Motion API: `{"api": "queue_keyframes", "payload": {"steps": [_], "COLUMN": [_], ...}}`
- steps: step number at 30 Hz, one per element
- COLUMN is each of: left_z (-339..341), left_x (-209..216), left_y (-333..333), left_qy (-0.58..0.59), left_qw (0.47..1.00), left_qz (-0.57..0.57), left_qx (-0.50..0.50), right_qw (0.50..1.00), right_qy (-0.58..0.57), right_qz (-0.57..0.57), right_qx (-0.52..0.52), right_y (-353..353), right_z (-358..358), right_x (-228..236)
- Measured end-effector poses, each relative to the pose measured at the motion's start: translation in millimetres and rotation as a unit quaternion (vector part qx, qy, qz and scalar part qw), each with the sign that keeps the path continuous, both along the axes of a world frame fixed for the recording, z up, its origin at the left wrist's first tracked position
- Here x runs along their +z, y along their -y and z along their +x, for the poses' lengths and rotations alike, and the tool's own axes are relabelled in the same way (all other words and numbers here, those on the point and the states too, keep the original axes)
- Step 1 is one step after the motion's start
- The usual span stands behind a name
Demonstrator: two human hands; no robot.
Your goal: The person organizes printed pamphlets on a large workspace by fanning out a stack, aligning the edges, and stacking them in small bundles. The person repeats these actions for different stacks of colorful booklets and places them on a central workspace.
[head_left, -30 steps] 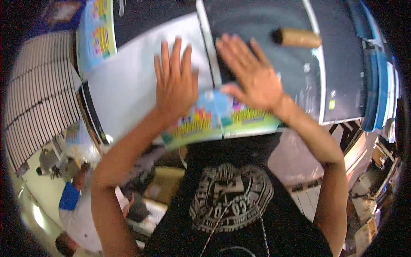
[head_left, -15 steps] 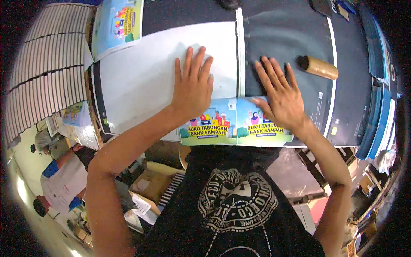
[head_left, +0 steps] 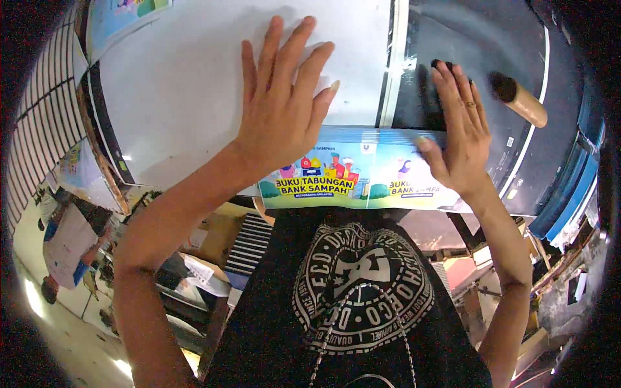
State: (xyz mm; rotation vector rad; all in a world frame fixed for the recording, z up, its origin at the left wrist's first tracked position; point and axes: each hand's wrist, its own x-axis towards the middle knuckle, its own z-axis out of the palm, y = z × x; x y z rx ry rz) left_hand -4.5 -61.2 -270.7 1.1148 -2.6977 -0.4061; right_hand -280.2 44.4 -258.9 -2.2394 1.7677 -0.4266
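In front of my body lie colourful printed cover sheets (head_left: 323,187), blue at the top and green at the bottom. Several layered edges show along their far side. My left hand (head_left: 278,107) is spread flat over a white board (head_left: 174,84), its wrist by the sheets' left part. Fingers stretched out, my right hand (head_left: 460,132) reaches over the black work surface (head_left: 472,32), with its thumb and palm above the sheets' right part. Neither hand grips anything. Whether the right fingertips touch the surface, I cannot tell.
A tan cylinder with a dark end (head_left: 527,107) lies to the right. Stacked blue covers (head_left: 566,194) line the right edge. Striped stacks of pages (head_left: 45,123) stand at the left. Another printed sheet (head_left: 126,19) sits far left. A person (head_left: 68,249) is at lower left.
The view has shifted, bringing the table closer. My left fingers are spread wider, and my right hand has moved a little to the right. The sheets' layered far edges show more.
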Motion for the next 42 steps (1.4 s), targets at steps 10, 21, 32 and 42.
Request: {"api": "queue_keyframes", "payload": {"steps": [10, 21, 32, 42], "left_z": [20.5, -6.2, -14.7, -17.4], "left_x": [10.4, 52.2, 48.5, 59.1], "left_y": [-2.8, -41.9, -43.2, -56.4], "left_qy": [-0.171, 0.131, 0.122, 0.153], "left_qw": [0.950, 0.971, 0.961, 0.952], "left_qz": [0.059, 0.082, 0.169, 0.217], "left_qx": [-0.254, -0.184, -0.181, -0.154], "right_qw": [0.990, 0.966, 0.965, 0.942], "right_qy": [0.077, -0.115, 0.004, -0.017], "right_qz": [-0.037, 0.212, 0.252, 0.328], "right_qx": [0.109, 0.090, 0.066, 0.071], "right_y": [-14.4, 2.4, -16.2, -30.1], "right_z": [-2.8, 36.8, 39.0, 44.6], "right_x": [21.8, 62.5, 55.4, 63.0]}}
